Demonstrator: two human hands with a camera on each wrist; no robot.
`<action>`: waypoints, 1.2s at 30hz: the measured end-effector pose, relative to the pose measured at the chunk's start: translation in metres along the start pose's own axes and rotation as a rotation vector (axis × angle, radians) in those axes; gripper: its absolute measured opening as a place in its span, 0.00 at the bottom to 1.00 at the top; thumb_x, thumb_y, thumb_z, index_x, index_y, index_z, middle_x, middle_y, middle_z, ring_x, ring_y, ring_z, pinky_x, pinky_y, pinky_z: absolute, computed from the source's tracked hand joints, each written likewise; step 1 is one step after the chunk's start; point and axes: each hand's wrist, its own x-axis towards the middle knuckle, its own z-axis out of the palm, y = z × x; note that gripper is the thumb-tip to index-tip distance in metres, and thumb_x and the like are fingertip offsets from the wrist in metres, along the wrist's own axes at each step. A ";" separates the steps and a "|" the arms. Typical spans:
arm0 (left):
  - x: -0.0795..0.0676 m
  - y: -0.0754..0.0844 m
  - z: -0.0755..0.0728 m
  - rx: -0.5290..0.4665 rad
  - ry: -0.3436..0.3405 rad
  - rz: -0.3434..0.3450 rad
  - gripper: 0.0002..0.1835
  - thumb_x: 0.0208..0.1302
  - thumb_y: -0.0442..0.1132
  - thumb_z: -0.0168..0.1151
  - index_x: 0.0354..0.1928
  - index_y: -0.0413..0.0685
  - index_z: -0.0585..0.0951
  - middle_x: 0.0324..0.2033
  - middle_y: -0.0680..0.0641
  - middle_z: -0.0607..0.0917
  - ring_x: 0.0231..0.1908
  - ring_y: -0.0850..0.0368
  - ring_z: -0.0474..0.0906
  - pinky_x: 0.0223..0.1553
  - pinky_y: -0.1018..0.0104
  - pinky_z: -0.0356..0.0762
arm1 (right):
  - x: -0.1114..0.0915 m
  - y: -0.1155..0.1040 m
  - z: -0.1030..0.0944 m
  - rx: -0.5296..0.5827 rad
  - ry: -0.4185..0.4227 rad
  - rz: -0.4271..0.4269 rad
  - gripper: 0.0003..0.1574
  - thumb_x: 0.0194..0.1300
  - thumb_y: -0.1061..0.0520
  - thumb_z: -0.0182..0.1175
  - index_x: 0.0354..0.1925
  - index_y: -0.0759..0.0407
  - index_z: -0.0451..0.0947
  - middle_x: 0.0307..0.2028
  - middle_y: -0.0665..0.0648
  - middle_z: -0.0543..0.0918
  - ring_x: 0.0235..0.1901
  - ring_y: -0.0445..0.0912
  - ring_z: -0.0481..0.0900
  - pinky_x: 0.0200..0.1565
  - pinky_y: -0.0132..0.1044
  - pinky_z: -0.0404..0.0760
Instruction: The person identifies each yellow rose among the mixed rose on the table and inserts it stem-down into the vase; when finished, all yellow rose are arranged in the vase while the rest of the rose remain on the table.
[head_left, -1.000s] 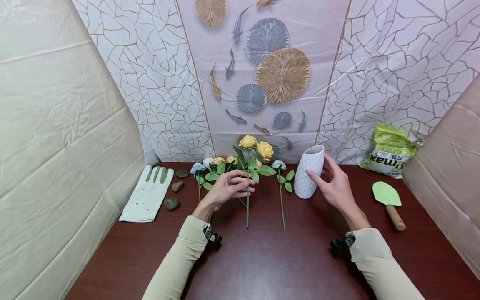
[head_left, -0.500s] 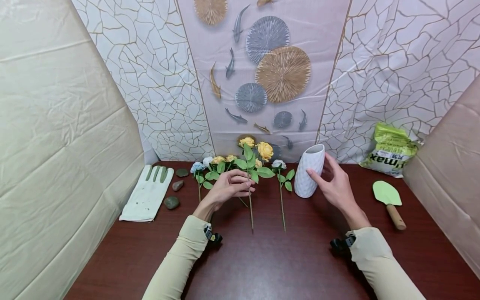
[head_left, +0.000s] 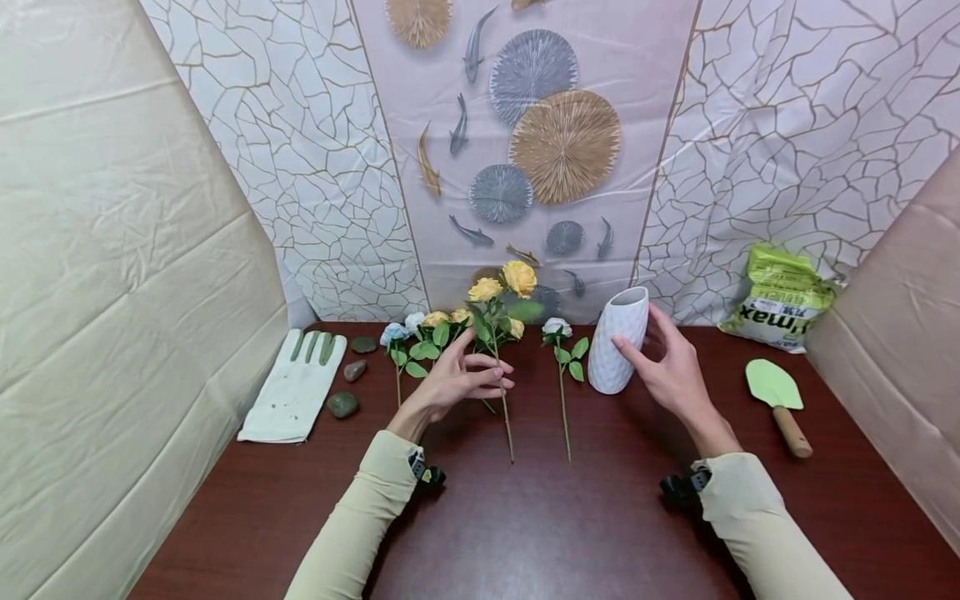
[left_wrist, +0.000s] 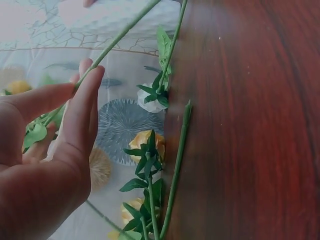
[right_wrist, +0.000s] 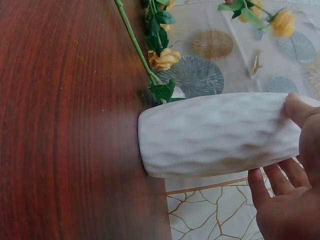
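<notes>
My left hand (head_left: 453, 382) pinches the green stem of a yellow rose spray (head_left: 520, 279) between thumb and fingers. Two blooms stand above the hand, and the stem hangs down at a slight slant. In the left wrist view, the stem (left_wrist: 120, 36) passes through the fingertips. My right hand (head_left: 675, 375) holds a white textured vase (head_left: 617, 346) with its thumb on the near side and its fingers around the far right side. The vase stands on the table, its mouth visible at the top. Between vase and left hand lies a white rose (head_left: 557, 327).
Blue, white and yellow roses (head_left: 435, 321) lie behind the left hand, partly hidden. At left are a white glove (head_left: 292, 396) and several stones (head_left: 342, 406). A green-bladed trowel (head_left: 774, 385) and a green bag (head_left: 780, 300) are at right on the brown table (head_left: 517, 533).
The yellow rose spray has turned in my left fingers, its blooms swapping sides and the stem's foot shifting right. My left index finger has lifted. The right hand and vase have stayed put.
</notes>
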 end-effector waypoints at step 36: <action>0.001 0.063 0.025 0.318 0.198 0.086 0.47 0.67 0.31 0.65 0.78 0.64 0.50 0.48 0.39 0.88 0.38 0.36 0.88 0.40 0.49 0.88 | 0.000 -0.002 -0.001 -0.002 -0.010 0.029 0.46 0.63 0.52 0.71 0.74 0.42 0.63 0.61 0.57 0.80 0.58 0.40 0.78 0.56 0.22 0.77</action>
